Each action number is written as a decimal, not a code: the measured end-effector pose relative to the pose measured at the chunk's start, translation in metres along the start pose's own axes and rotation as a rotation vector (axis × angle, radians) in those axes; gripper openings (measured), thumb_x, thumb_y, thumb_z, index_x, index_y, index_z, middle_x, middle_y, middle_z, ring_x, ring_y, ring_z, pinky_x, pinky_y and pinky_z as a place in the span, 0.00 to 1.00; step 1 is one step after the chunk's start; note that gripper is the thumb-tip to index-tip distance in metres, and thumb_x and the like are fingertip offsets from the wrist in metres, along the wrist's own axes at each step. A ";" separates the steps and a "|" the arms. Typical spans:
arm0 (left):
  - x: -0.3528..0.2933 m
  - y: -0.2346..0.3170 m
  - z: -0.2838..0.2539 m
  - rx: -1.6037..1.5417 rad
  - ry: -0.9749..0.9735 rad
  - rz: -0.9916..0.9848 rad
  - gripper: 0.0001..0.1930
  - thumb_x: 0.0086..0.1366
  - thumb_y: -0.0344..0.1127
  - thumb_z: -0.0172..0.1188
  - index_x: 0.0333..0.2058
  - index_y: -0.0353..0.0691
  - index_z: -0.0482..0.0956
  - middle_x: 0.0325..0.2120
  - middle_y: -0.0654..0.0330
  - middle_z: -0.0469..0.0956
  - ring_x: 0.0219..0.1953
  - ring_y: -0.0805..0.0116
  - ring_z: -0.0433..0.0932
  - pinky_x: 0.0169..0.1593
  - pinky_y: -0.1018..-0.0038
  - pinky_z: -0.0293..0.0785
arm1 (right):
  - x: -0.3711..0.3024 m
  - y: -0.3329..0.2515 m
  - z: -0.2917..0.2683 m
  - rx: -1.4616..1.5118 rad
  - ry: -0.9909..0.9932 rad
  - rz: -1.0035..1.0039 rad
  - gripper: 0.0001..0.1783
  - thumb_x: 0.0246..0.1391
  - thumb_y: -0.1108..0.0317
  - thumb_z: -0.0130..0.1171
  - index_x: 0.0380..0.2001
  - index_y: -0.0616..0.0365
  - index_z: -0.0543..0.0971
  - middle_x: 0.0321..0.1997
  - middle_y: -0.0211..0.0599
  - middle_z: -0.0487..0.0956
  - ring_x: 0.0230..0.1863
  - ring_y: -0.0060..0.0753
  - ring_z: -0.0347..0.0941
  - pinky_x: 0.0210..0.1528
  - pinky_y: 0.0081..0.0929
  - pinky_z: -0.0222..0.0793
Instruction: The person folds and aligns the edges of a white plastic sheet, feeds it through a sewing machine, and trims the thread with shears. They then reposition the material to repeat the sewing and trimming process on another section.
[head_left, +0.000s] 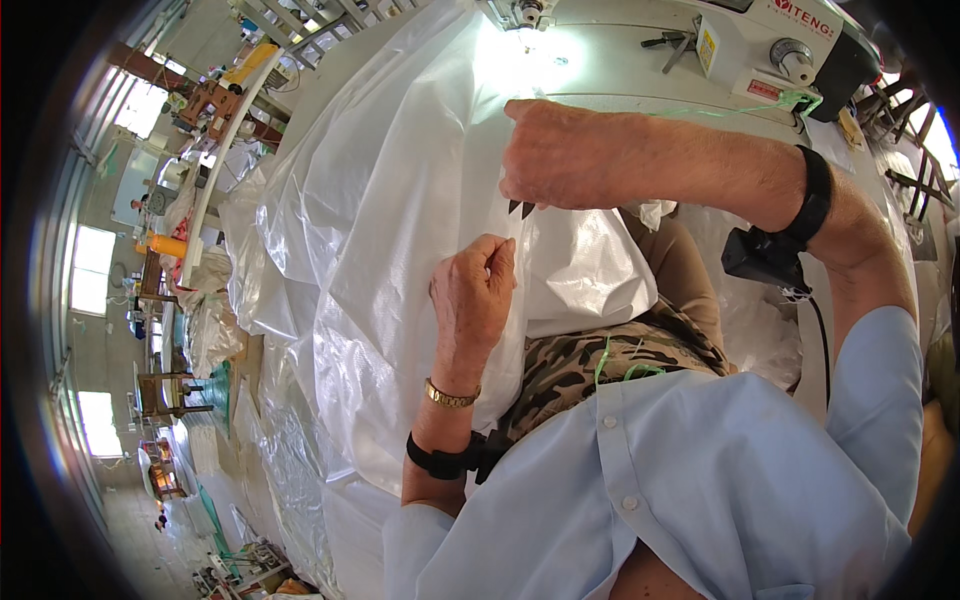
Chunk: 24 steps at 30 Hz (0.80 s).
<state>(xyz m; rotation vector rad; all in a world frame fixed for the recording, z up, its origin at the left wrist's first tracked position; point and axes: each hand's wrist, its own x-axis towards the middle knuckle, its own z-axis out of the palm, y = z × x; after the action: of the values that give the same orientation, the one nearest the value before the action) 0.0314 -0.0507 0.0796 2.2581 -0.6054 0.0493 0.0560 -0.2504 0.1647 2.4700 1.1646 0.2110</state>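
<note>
A large white woven plastic sheet (390, 200) hangs in folds across the sewing table and down over my lap. My left hand (472, 292) is closed in a pinch on the sheet's edge, thumb and forefinger together. Above it and a little to the right, my right hand (560, 155) makes a fist over the sheet, close to the lit sewing spot. Two dark pointed tips poke out beneath that fist, like the blades of thread snips (521, 209); the rest of the tool is hidden in the palm.
A white sewing machine (765, 50) with a round handwheel (792, 60) stands at the far right. Its lit needle area (528, 14) is at the top. Green thread (640, 371) lies on my lap. More plastic sheeting (285, 440) is heaped to the left.
</note>
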 end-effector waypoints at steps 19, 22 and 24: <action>-0.040 -0.017 -0.012 -0.049 -0.060 -0.139 0.07 0.60 0.33 0.62 0.28 0.34 0.80 0.15 0.58 0.75 0.17 0.69 0.71 0.26 0.73 0.67 | -0.011 -0.016 -0.011 -0.044 0.135 -0.022 0.11 0.51 0.56 0.60 0.22 0.48 0.75 0.17 0.25 0.70 0.24 0.26 0.69 0.41 0.27 0.61; -0.040 -0.014 -0.013 -0.037 -0.060 -0.144 0.07 0.60 0.33 0.62 0.28 0.34 0.80 0.15 0.57 0.74 0.17 0.69 0.71 0.27 0.73 0.67 | -0.003 -0.024 -0.012 -0.047 0.178 -0.077 0.10 0.50 0.61 0.59 0.19 0.48 0.74 0.15 0.25 0.69 0.22 0.26 0.69 0.39 0.26 0.60; -0.040 -0.013 -0.014 -0.074 -0.055 -0.135 0.07 0.60 0.32 0.62 0.28 0.34 0.80 0.16 0.55 0.75 0.18 0.66 0.72 0.27 0.72 0.68 | 0.000 -0.025 -0.013 -0.014 0.182 -0.106 0.12 0.46 0.64 0.60 0.13 0.49 0.71 0.11 0.25 0.66 0.17 0.27 0.66 0.37 0.26 0.58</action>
<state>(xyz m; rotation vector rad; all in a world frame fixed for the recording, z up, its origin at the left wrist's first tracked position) 0.0034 -0.0172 0.0716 2.2292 -0.4744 -0.1014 0.0348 -0.2319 0.1661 2.4090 1.3591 0.4194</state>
